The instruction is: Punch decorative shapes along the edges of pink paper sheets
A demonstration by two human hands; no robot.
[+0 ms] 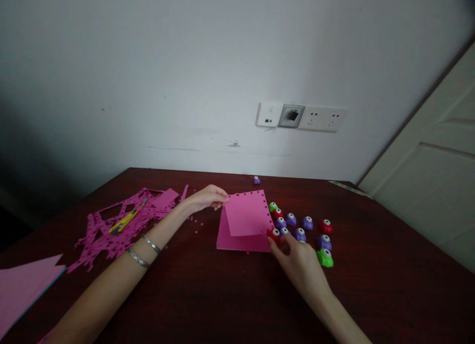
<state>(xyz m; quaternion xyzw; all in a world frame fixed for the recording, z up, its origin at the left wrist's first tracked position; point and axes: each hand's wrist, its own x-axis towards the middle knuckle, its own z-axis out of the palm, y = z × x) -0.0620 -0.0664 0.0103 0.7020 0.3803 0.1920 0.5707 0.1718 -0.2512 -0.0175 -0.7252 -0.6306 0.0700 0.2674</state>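
My left hand [210,197] pinches the upper left corner of a pink paper sheet [247,214]. Small punched holes run along the sheet's top and right edges. Beneath it lies a larger pink sheet or stack [237,243]. With thumb and fingers, my right hand [302,260] grips a small red craft punch [274,234] with an eye on top, at the sheet's lower right corner. Whether the punch is pressed down I cannot tell. Beside that hand stand several similar punches: a purple one [307,222], a red one [326,226] and a green one [325,258].
Pink paper scraps [100,232] lie left, with a yellow utility knife [126,221] on them. Pink sheets [25,289] rest at the near left edge. One purple punch [256,179] stands near the wall, and a thin patterned strip [349,188] lies at the back right.
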